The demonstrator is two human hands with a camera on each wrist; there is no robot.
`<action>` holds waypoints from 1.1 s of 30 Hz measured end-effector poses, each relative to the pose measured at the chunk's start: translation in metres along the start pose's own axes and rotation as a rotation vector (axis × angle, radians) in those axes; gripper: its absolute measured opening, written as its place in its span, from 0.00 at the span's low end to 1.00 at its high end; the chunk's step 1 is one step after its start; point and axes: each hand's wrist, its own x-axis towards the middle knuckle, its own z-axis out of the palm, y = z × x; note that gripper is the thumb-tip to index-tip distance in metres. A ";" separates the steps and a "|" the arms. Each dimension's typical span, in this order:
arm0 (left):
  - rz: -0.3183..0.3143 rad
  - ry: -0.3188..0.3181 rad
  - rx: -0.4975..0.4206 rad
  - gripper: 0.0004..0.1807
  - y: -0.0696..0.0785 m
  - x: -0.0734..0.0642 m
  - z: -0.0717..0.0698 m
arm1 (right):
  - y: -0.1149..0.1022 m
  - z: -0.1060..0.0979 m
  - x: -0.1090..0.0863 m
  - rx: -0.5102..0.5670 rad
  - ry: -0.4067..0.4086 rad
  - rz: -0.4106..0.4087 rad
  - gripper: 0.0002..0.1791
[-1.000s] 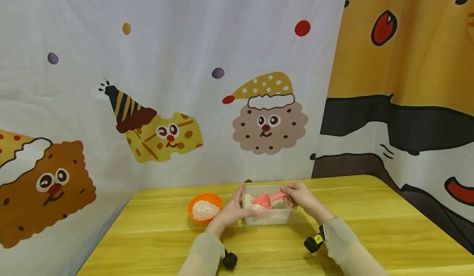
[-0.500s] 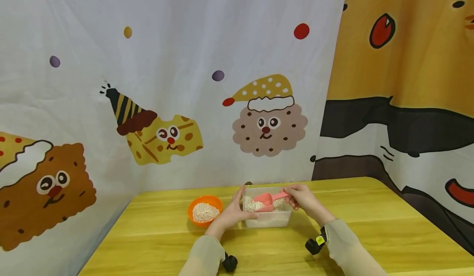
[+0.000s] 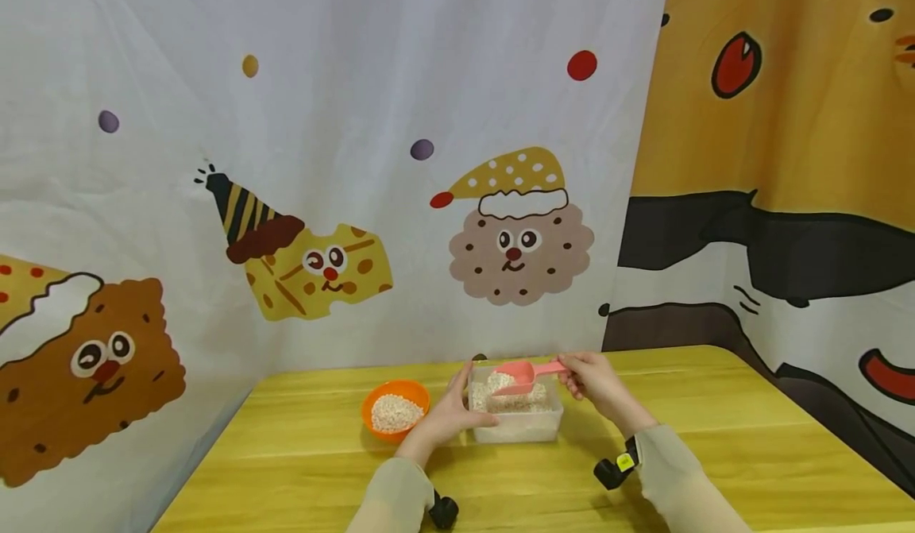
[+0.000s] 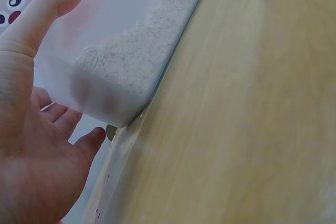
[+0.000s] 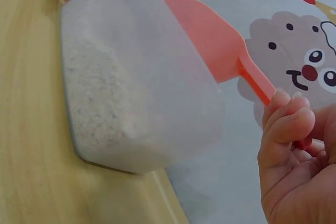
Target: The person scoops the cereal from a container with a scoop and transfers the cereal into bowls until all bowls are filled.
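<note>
In the head view, a clear plastic container point(image 3: 518, 430) of oat flakes stands on the table. My left hand point(image 3: 450, 410) holds its left end, thumb along the front wall and fingers at the side; the left wrist view shows that thumb point(image 4: 58, 1) on the wall. My right hand point(image 3: 592, 382) pinches the handle of a pink scoop point(image 3: 525, 374). The scoop hangs over the container with oat flakes point(image 3: 500, 380) in its mouth. From the right wrist, the scoop point(image 5: 207, 38) appears behind the translucent wall, partly above the rim.
Left of the container, beside my left forearm, an orange bowl point(image 3: 406, 388) holds more oat flakes point(image 3: 395, 412). The wooden table point(image 3: 300, 438) meets a cartoon-printed curtain point(image 3: 415, 303) behind. Small crumbs lie near the table's edge in the left wrist view.
The scoop has come up out of the oats, slightly to the right, and now carries some flakes. My left hand stays on the container.
</note>
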 end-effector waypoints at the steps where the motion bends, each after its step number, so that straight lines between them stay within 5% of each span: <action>1: -0.002 0.000 0.000 0.63 0.000 0.000 0.000 | -0.001 0.000 0.000 0.008 0.004 0.000 0.18; 15: 0.011 0.007 0.001 0.63 0.004 0.000 -0.001 | -0.009 -0.007 0.000 0.067 0.005 -0.002 0.17; 23: 0.005 -0.013 0.174 0.65 0.021 -0.002 -0.005 | -0.007 -0.012 -0.001 0.089 0.011 0.005 0.17; 33: 0.064 -0.045 0.302 0.61 0.062 -0.012 -0.044 | -0.010 -0.012 -0.003 0.070 0.009 0.016 0.17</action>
